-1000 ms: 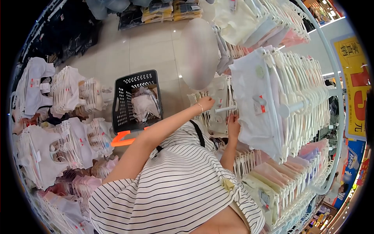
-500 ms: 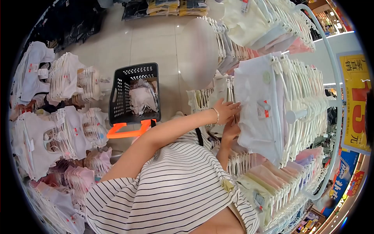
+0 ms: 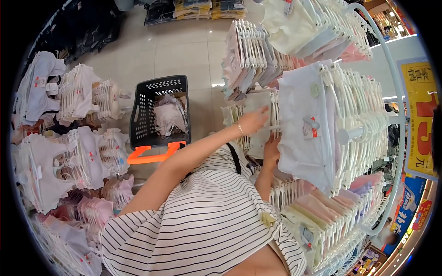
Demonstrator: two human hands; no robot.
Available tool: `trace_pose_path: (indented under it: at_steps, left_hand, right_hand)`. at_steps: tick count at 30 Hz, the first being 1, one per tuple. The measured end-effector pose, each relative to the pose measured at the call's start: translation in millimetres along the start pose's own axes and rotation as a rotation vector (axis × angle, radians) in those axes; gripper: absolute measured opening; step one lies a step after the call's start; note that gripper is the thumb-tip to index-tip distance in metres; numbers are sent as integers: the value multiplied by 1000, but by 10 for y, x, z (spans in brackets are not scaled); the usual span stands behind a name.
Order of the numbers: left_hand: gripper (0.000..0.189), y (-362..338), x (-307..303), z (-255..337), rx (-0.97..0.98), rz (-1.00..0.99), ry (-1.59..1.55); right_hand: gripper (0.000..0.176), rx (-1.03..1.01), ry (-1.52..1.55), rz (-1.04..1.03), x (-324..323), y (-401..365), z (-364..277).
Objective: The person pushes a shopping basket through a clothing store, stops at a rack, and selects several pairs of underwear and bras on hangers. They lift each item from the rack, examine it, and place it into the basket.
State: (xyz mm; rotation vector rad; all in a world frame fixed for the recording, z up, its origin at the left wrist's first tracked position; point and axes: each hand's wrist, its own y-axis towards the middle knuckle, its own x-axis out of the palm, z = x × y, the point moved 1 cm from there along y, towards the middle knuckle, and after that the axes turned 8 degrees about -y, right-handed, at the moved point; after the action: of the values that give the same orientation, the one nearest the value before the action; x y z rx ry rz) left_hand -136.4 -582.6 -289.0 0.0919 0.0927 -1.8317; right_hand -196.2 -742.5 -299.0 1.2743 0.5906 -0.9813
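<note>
My left hand [image 3: 254,121], with a bracelet at the wrist, is in front of a rack of pale garments on white hangers [image 3: 260,103]. Its fingers are apart and hold nothing that I can see. Close to the lower left edge of a hanging white garment [image 3: 301,133] with a red and white tag is my right hand [image 3: 272,151]. Its fingertips are partly hidden near the hangers, so its grip cannot be made out.
A black basket [image 3: 138,115] with an orange handle [image 3: 149,158] stands on the tiled floor, with pale garments [image 3: 170,115] inside. Underwear racks [image 3: 41,165] line the left. Packed clothes [image 3: 193,9] lie at the top. A yellow price sign [image 3: 419,115] is at the right.
My left hand has moved left and slightly up, away from the white garment's edge. My right hand has shifted slightly and shows more plainly. The basket sits marginally farther right in view.
</note>
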Motion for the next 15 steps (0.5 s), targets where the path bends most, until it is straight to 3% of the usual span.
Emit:
trace_pose_path:
  at_steps: [4,6,8,11,14,15]
  left_hand:
    - [31,-102,-393,-552,-11,426,-405]
    - [30,-344,-707,-859,-193,487,-334]
    - [28,-643,-931,-1502,-246,598,-445]
    - [30,-1326,-1353,-1992,-551,637,-424]
    - [29,-1990,-1713,-2241,-823,704,-447]
    - [29,-2202,-1818,-2354,-894,726,-408]
  right_hand:
    - [38,170,85,-226,195,-11,33]
    - [37,220,106,-284,214,9,31]
    - [39,241,82,-344,224,22,24]
    - [40,162,353,-89,78,26,-35]
    - [40,210,191,-153,-238,18,-233]
    - [38,185,159,-86,-266,-27,-310]
